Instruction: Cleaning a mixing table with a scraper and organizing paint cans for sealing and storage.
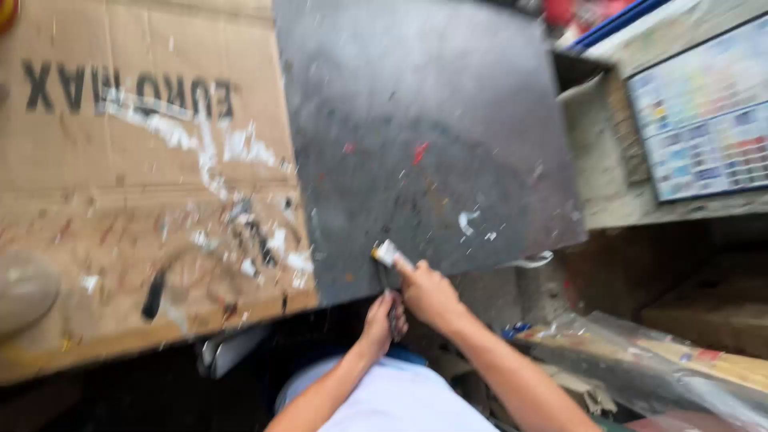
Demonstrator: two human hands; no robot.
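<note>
Cardboard sheet (120, 176) takes the left half of the view, flattened, printed lettering upside down, smeared white and littered with paint flakes and dark scraps near its right edge. Frame is motion-blurred, so fine detail is soft.

Dark grey panel (424, 120) overlaps the cardboard's right edge and fills the middle. Most of its face reads bare grey. What's left on it: scattered small specks, a red fleck near centre, a few white chips (466, 222) toward the lower right. My read: bulk of the surface is already scraped, residue is down to spots, mostly in the lower half.

Colour chart (704, 112) sits upper right on a worn ledge, well apart from the work. Clear plastic wrap (640, 360) over long flat pieces lies lower right.

Right hand (432, 294) is closed around a scraper (387, 254), index finger stretched along it, pale blade end touching the panel just inside its near edge.

Left hand (380, 320) sits just beside and below the right, fingers curled at the tool's dark lower end; blur hides whether it truly grips it or only steadies.

Judgement: late stage, spot clean-up near the front edge; debris on the cardboard not yet cleared.
</note>
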